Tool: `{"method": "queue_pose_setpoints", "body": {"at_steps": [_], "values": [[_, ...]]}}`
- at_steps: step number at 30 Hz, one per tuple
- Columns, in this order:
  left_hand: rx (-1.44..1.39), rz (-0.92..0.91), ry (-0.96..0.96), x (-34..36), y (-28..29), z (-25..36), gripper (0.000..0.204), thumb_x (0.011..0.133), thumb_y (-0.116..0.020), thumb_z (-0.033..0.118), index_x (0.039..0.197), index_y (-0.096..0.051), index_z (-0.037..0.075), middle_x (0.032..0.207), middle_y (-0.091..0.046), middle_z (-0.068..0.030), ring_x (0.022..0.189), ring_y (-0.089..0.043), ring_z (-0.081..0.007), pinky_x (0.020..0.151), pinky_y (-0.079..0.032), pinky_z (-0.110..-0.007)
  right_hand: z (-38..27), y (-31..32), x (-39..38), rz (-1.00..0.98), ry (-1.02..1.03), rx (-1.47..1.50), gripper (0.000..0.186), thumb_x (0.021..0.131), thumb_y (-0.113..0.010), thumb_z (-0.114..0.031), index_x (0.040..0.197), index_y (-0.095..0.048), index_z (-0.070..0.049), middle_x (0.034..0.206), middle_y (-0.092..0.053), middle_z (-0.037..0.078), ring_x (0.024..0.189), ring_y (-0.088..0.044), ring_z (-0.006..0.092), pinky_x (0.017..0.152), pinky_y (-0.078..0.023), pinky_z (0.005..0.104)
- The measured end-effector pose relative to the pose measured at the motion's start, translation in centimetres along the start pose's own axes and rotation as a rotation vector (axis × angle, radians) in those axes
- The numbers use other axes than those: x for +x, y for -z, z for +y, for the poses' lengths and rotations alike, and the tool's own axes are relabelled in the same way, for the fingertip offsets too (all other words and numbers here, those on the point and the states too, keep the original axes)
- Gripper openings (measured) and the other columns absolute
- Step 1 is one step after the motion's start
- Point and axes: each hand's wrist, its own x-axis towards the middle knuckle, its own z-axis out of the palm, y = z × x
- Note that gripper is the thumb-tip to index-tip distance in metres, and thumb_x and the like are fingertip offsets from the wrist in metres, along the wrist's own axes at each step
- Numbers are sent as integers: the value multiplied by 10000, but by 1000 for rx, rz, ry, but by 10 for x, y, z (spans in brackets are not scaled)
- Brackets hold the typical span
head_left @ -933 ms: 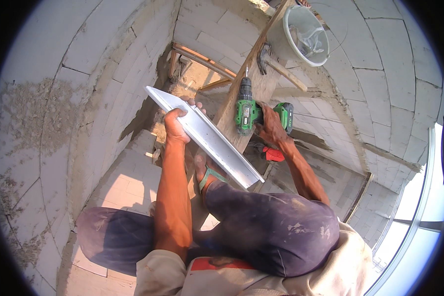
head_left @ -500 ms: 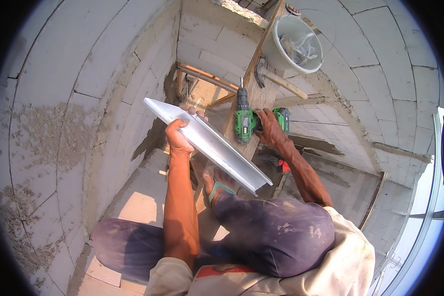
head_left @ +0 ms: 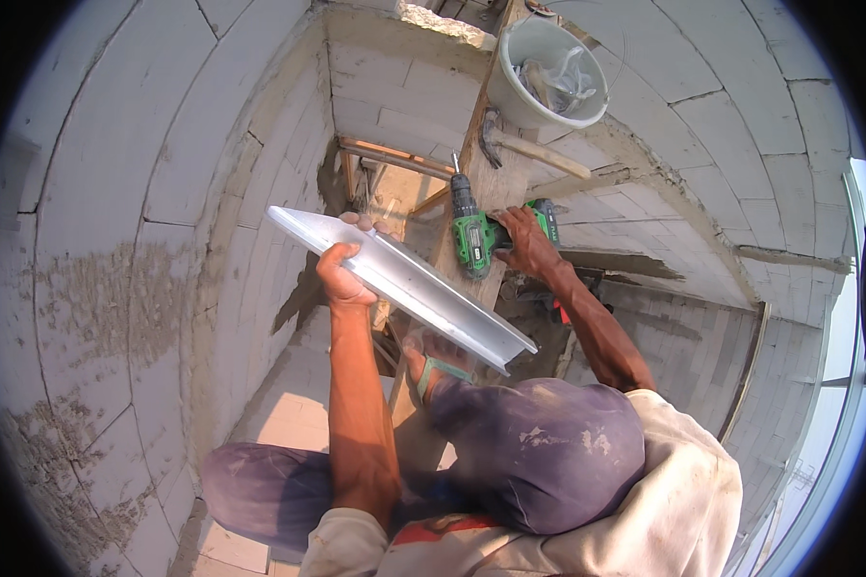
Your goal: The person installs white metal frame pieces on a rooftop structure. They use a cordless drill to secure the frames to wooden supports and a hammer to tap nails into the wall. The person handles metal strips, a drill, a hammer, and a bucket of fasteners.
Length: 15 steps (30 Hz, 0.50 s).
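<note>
On the green drill [head_left: 466, 223], just above the middle of the frame, a small pale label [head_left: 475, 243] sits on the side of the body, its print too small to read. Pale lettering [head_left: 552, 229] also marks the battery [head_left: 546, 213], to the label's right, too tiny to make out surely. Nothing else is readable.

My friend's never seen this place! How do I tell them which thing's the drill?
Find the wooden plank running toward the top of the picture. Go down it past the pale bucket, then the hammer, to the drill in the person's right hand. Its green-and-black body sets it apart from the bucket and wooden-handled hammer.
</note>
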Motion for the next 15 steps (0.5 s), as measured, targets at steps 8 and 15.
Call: {"method": "queue_pose_setpoints", "body": {"at_steps": [8, 15], "values": [[5, -102, -37, 3, -17, 17, 495, 674, -609, 120, 1165, -545, 114, 1024, -591, -73, 1020, -582, -307, 1009, -459, -549, -1, -4, -12, 78, -35, 78, 826, 718, -886, -145, 1437, -507, -3, 1347, -562, 234, 1304, -505, 419, 1140, -423, 468], [43, -116, -47, 3, -43, 34, 475, 703, -604, 91, 1174, -557, 128, 1012, -617, -49, 1010, -634, -263, 951, -528, -510, 5, 8, -18, 72, 33, 95, 797, 719, -874, -155, 1410, -509, 4, 1307, -576, 236, 1264, -537, 422, 1097, -449, 477]]}}
